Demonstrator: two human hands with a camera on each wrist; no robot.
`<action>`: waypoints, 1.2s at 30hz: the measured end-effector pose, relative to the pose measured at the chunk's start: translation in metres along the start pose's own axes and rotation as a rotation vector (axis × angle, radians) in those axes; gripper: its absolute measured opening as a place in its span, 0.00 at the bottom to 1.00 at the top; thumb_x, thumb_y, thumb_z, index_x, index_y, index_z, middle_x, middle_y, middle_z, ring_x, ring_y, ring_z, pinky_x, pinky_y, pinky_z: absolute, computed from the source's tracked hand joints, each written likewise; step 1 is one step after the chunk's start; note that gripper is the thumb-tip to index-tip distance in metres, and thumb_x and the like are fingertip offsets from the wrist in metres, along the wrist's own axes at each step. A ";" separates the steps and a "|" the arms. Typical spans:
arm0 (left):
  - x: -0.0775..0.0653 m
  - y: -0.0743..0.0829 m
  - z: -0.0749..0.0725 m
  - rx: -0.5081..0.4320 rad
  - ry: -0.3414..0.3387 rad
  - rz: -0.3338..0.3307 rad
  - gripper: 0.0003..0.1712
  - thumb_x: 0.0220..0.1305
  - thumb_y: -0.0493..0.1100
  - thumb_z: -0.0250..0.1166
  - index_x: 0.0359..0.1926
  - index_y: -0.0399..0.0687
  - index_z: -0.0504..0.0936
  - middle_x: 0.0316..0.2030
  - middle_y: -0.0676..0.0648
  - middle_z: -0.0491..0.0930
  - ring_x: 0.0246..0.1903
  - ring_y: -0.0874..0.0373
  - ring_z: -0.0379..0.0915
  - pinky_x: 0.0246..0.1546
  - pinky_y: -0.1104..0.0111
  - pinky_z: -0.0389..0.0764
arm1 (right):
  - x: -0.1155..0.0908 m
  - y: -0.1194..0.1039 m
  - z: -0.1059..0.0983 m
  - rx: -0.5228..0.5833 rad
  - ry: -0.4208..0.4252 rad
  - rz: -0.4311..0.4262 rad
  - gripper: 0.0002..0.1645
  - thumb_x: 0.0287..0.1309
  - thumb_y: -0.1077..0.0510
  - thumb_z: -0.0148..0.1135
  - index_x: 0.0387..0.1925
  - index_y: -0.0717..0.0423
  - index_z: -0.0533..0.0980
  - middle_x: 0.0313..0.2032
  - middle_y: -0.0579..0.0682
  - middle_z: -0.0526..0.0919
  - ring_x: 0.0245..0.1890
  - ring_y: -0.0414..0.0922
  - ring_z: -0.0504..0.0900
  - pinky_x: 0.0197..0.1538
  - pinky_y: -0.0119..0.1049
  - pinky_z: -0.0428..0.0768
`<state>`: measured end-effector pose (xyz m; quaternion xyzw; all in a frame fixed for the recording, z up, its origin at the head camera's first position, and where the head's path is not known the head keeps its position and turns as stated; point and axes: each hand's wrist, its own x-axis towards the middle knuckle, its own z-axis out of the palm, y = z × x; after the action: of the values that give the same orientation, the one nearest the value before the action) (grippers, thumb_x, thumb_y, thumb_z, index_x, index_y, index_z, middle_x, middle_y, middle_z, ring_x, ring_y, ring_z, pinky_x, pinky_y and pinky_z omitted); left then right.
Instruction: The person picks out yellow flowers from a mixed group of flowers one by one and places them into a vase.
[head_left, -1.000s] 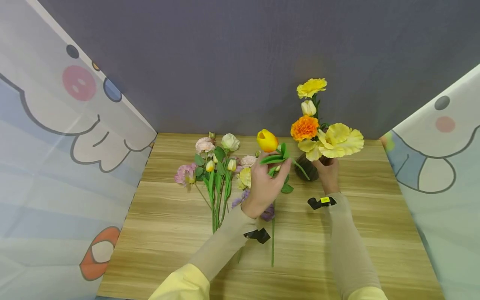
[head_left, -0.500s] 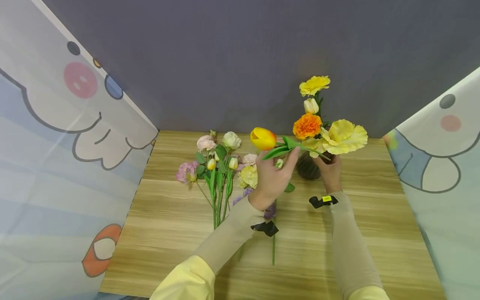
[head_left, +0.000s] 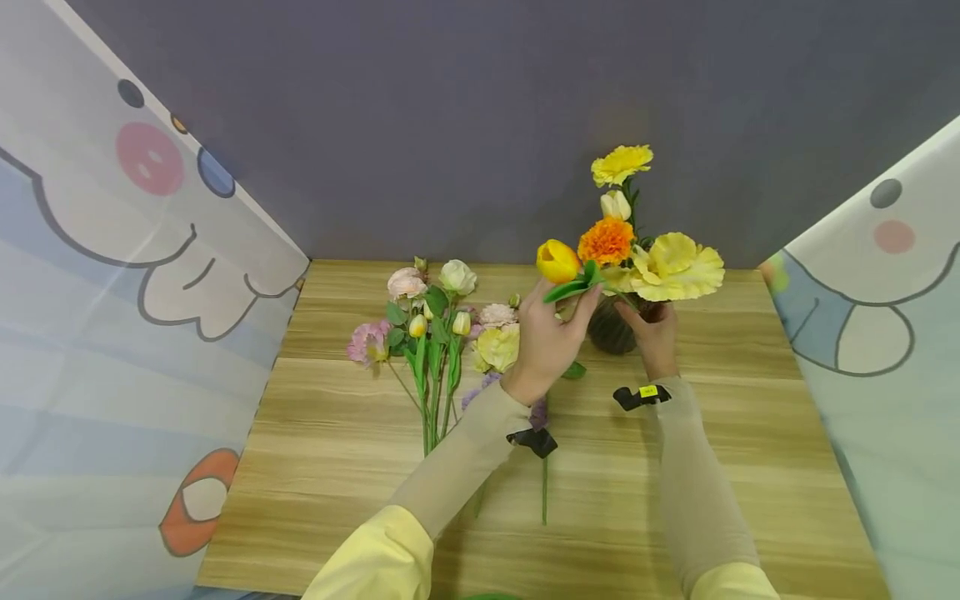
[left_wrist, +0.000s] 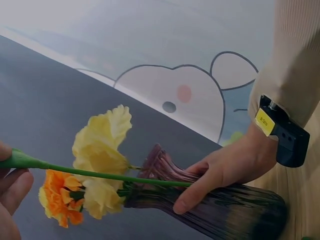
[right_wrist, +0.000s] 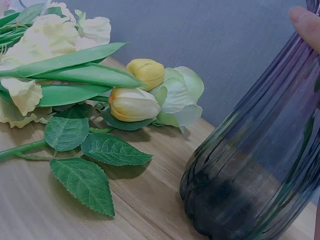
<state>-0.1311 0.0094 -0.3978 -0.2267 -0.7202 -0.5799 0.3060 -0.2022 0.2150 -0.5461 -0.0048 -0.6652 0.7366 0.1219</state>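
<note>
Over the table (head_left: 337,483), one yellow tulip (head_left: 557,261) is pinched by the left hand (head_left: 547,346), beside one ribbed vase (head_left: 609,332) clasped at the neck by the right hand (head_left: 656,340), the stem (left_wrist: 120,177) best raised upright above the mouth.

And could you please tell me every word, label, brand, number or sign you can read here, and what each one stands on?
Readable texts: none.
Yellow label on the black device at the right hand's wrist: has dark marks, too small and blurred to read.
Vase and cartoon wall panels: no lettering visible.
</note>
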 end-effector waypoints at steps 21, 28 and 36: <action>0.015 0.023 -0.009 -0.112 0.119 0.086 0.06 0.67 0.27 0.66 0.44 0.27 0.79 0.36 0.34 0.84 0.33 0.47 0.85 0.40 0.70 0.86 | 0.000 -0.003 0.000 0.018 0.003 0.025 0.24 0.62 0.71 0.68 0.53 0.44 0.76 0.38 0.42 0.80 0.38 0.39 0.77 0.41 0.27 0.78; 0.007 0.006 -0.003 -0.019 0.045 0.061 0.08 0.68 0.31 0.68 0.46 0.30 0.82 0.39 0.35 0.85 0.40 0.47 0.86 0.50 0.72 0.83 | -0.002 -0.002 -0.001 -0.048 0.005 0.062 0.25 0.61 0.62 0.74 0.57 0.48 0.76 0.49 0.41 0.81 0.50 0.38 0.79 0.52 0.26 0.78; 0.003 -0.009 0.006 0.072 -0.053 0.031 0.11 0.72 0.35 0.66 0.51 0.33 0.83 0.45 0.37 0.86 0.48 0.48 0.86 0.55 0.74 0.81 | 0.000 0.001 0.000 -0.016 0.008 0.060 0.24 0.60 0.63 0.73 0.57 0.50 0.78 0.48 0.41 0.82 0.48 0.38 0.79 0.52 0.27 0.77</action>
<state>-0.1403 0.0132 -0.4030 -0.2422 -0.7447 -0.5427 0.3038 -0.2024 0.2153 -0.5472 -0.0286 -0.6701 0.7347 0.1023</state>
